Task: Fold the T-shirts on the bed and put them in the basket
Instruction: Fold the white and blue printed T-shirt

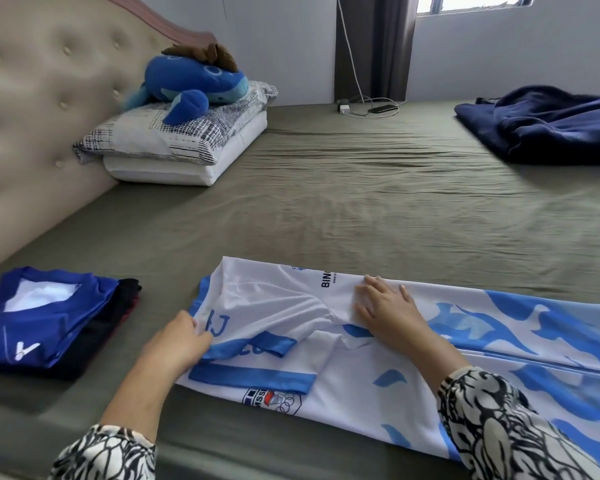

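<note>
One white shirt (413,358) half folded at the bed's (361,188) near edge, one stack (49,320) at its left.

The left hand (174,341) pinches the sleeve edge; the right hand (385,306) lies flat, fingers straight, pressing the cloth. The stack shows a blue shirt on top and dark layers beneath (their number unclear). Two pillows (177,143), one plush (194,84), one blanket (548,126). The shirt's right end is cut off.

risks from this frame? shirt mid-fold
1. The left hand pinches only the sleeve edge of the shirt; that grip may slip and the sleeve spring back.
2. Cloth is bunched under the right hand, so creases could get folded in.
3. The shirt's near edge lies at the bed edge; it might slide off.
</note>
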